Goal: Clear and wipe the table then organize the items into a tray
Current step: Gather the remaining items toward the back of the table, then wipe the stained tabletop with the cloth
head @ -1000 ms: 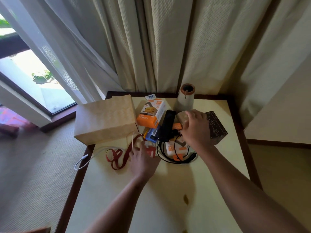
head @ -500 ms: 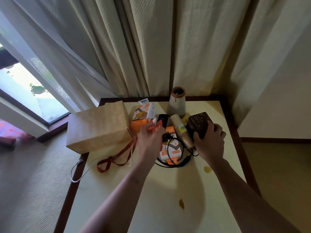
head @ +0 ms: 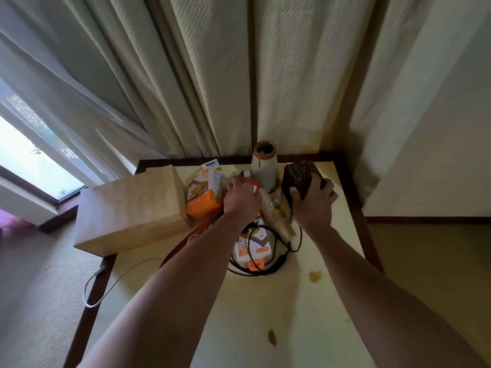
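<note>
Head view: the right hand (head: 313, 205) grips a dark box (head: 300, 176) near the table's (head: 265, 314) far right corner, fingers curled over its top and thumb on its near side, just beside the vase (head: 264, 168). The left hand (head: 240, 200) curls round a small red item (head: 242, 174) over the clutter, between an orange carton (head: 202, 200) and a lying stack of cups (head: 273, 211). A paper bag (head: 132, 208) overhangs the left edge.
</note>
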